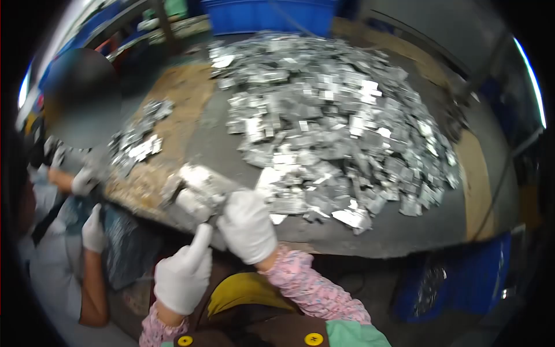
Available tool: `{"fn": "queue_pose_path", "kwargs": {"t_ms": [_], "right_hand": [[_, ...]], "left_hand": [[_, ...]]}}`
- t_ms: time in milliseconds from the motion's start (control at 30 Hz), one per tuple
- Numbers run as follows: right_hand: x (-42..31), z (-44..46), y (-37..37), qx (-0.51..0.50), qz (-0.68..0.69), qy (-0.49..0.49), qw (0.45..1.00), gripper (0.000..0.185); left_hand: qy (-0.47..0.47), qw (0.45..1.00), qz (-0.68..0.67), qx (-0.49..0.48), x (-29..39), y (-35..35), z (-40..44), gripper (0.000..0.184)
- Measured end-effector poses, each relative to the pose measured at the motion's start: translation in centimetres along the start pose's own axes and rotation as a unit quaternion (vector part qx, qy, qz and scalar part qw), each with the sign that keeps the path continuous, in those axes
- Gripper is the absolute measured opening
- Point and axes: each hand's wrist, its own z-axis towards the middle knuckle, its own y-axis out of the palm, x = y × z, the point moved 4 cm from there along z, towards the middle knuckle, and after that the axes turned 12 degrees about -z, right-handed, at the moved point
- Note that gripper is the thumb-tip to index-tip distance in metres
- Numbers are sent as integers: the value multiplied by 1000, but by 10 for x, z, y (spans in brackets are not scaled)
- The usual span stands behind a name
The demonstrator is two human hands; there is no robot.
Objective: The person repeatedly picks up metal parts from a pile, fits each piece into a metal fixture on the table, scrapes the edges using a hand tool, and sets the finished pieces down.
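My left hand (184, 276), in a white glove, is low in the view at the table's near edge, its index finger stretched toward some silvery metal pieces (196, 199). Whether its other fingers hold anything is hidden. My right hand (247, 226), also gloved in white, rests beside those pieces with its back to the camera; its fingertips are hidden. A large heap of flat, shiny metal pieces (324, 121) spreads over the dark table (211, 141) beyond and to the right of my right hand.
A smaller pile of metal pieces (139, 141) lies at the left on brown cardboard (182, 87). Co-workers' gloved hands (87, 180) are at the far left. A blue bin (269, 16) stands behind the heap, and blue containers (457, 283) sit below the table at the right.
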Motion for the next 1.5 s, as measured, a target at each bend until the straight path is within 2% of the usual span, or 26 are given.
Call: {"fn": "queue_pose_path", "kwargs": {"t_ms": [33, 67, 100, 133, 233, 300, 367, 433, 567, 633, 700, 733, 867, 1033, 1133, 1233, 1400, 1500], "right_hand": [[-1, 0, -1, 37, 2, -10, 999, 14], [0, -1, 4, 59, 26, 17, 998, 16], [-1, -1, 0, 49, 15, -9, 999, 17], [0, -2, 2, 68, 32, 6, 997, 18], [0, -4, 6, 26, 30, 11, 999, 17], [2, -2, 3, 31, 25, 6, 999, 16], [-1, -1, 3, 47, 19, 7, 999, 16], [-2, -4, 8, -11, -41, 4, 999, 15], [-4, 4, -7, 16, 13, -1, 1000, 12], [-5, 7, -9, 17, 35, -9, 999, 12], [-1, 6, -6, -31, 39, 17, 999, 17], [-1, 3, -4, -9, 27, 11, 1000, 21], [-2, 1, -5, 0, 25, 13, 1000, 23], [-1, 1, -5, -23, 24, 16, 999, 25], [-1, 0, -4, -37, 18, 23, 999, 24], [0, 2, -5, -41, 22, 19, 999, 27], [-3, 1, -4, -20, 13, 15, 1000, 24], [-1, -1, -2, -24, 11, 14, 1000, 31]], "left_hand": [[23, 999, -5, 27, -4, 5, -1, 49], [-3, 1000, -20, 13, -3, 6, 3, 50], [-34, 999, -28, 0, -3, 6, 7, 52], [-10, 999, -37, 7, -9, 13, 12, 53], [9, 1000, -5, -5, -12, 13, 17, 56], [-16, 999, 32, -39, -8, 2, 10, 58], [8, 998, 46, -47, -21, -5, -4, 56], [-9, 998, 46, -47, -4, -5, 5, 54], [7, 1000, -7, 0, -5, 11, 18, 46], [-33, 997, 48, -55, -2, 5, 9, 46], [-31, 998, 30, -55, -11, -12, -7, 47], [-43, 997, 9, -63, -12, -26, -12, 47], [-50, 998, -29, 9, -21, -50, -22, 47], [-25, 996, 39, -80, -22, -24, 6, 46], [5, 997, 26, -70, -23, -23, 20, 47], [-24, 990, 86, -111, -24, -46, 10, 47], [-18, 996, 52, -65, -43, -32, 34, 46], [-26, 997, 34, -69, -45, -34, 46, 47]]}}
